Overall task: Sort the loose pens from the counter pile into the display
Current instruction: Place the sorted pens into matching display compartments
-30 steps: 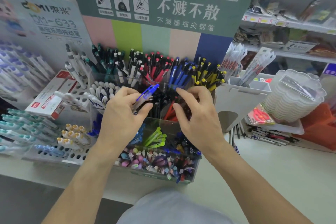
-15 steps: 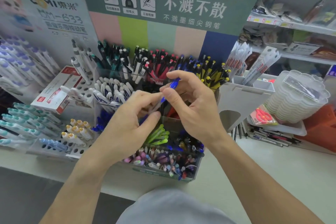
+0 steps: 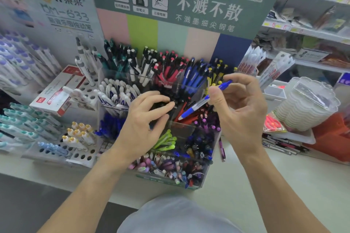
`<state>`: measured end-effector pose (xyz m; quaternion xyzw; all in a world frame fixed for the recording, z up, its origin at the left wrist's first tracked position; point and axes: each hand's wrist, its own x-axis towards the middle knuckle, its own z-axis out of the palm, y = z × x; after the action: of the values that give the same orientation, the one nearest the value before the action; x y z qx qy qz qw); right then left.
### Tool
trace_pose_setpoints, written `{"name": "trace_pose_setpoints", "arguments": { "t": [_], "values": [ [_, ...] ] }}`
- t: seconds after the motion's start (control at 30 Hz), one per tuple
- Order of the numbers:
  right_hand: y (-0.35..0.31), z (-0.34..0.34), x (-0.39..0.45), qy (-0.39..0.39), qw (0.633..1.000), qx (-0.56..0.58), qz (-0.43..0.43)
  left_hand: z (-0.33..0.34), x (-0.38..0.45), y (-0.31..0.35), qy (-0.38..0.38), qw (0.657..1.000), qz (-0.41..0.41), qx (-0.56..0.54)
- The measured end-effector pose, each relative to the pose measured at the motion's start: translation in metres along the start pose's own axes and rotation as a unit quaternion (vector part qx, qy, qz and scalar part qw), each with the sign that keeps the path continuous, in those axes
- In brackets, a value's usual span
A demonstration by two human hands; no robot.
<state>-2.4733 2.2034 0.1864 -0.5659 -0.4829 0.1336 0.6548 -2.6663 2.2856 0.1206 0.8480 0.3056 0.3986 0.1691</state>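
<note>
Right hand (image 3: 240, 111) grip: thumb and fingers pinched on the upper barrel of a blue pen (image 3: 203, 100), other fingers loosely curled; pen is tilted, clicker end up-right, tip down-left over the middle of the display (image 3: 206, 176). Left hand (image 3: 144, 119) holds nothing that I can see, fingers bent and relaxed, fingertips touching or just above the black pens (image 3: 168, 93) in the middle row; contact unclear. Likely step: drop the blue pen into its matching slot. The blue pens (image 3: 193, 76) stand in the back row, just beyond the pen's upper end, between the red pens (image 3: 168, 71) and the yellow pens (image 3: 217, 73). To do it well: swing the tip down toward that compartment, keep the pinch high on the barrel so fingers clear the packed tops, slide in at the same lean as its neighbours, let go only once the tip is seated. Risk: crowded slot, pen may ride on top or knock others. More loose pens (image 3: 280, 143) lie on the surface (image 3: 246, 185) to the right, well apart, so sorting looks unfinished.
</note>
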Motion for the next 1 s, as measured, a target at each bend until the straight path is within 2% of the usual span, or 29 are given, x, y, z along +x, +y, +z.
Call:
{"name": "trace_pose_setpoints", "arguments": {
  "t": [0.03, 0.1, 0.17, 0.23, 0.33, 0.4, 0.47, 0.53, 0.7, 0.8, 0.87, 1.0],
  "values": [
    [0.001, 0.001, -0.006, 0.001, 1.000, 0.009, 0.002, -0.006, -0.001, 0.001, 0.004, 1.000, -0.021, -0.021],
    [0.005, 0.004, -0.019, 0.002, 0.999, 0.033, 0.007, -0.020, -0.007, 0.004, 0.075, 0.994, -0.066, -0.034],
    [0.009, 0.009, -0.033, -0.001, 0.998, 0.058, 0.015, -0.031, -0.020, 0.006, 0.184, 0.977, -0.107, 0.004],
    [0.014, 0.018, -0.048, -0.016, 0.997, 0.075, 0.030, -0.036, -0.039, 0.002, 0.231, 0.956, -0.169, 0.059],
    [0.018, 0.038, -0.067, -0.072, 0.993, 0.080, 0.043, -0.031, -0.071, -0.015, 0.165, 0.935, -0.303, 0.086],
    [0.020, 0.056, -0.074, -0.115, 0.990, 0.072, 0.036, -0.023, -0.089, -0.026, 0.098, 0.927, -0.343, 0.115],
    [0.024, 0.076, -0.075, -0.152, 0.987, 0.049, 0.019, -0.019, -0.100, -0.031, 0.062, 0.931, -0.339, 0.118],
    [0.032, 0.097, -0.073, -0.189, 0.982, 0.012, 0.001, -0.017, -0.104, -0.034, 0.058, 0.932, -0.341, 0.107],
    [0.060, 0.137, -0.072, -0.295, 0.945, -0.131, -0.060, -0.013, -0.100, -0.039, 0.136, 0.939, -0.308, 0.075],
    [0.065, 0.146, -0.076, -0.307, 0.933, -0.173, -0.068, -0.010, -0.098, -0.047, 0.150, 0.954, -0.248, 0.080],
    [0.067, 0.146, -0.081, -0.301, 0.929, -0.201, -0.080, -0.007, -0.099, -0.054, 0.143, 0.957, -0.239, 0.084],
    [0.069, 0.136, -0.092, -0.368, 0.880, -0.276, -0.117, -0.004, -0.099, -0.065, 0.133, 0.967, -0.204, 0.069]
  ]
}}
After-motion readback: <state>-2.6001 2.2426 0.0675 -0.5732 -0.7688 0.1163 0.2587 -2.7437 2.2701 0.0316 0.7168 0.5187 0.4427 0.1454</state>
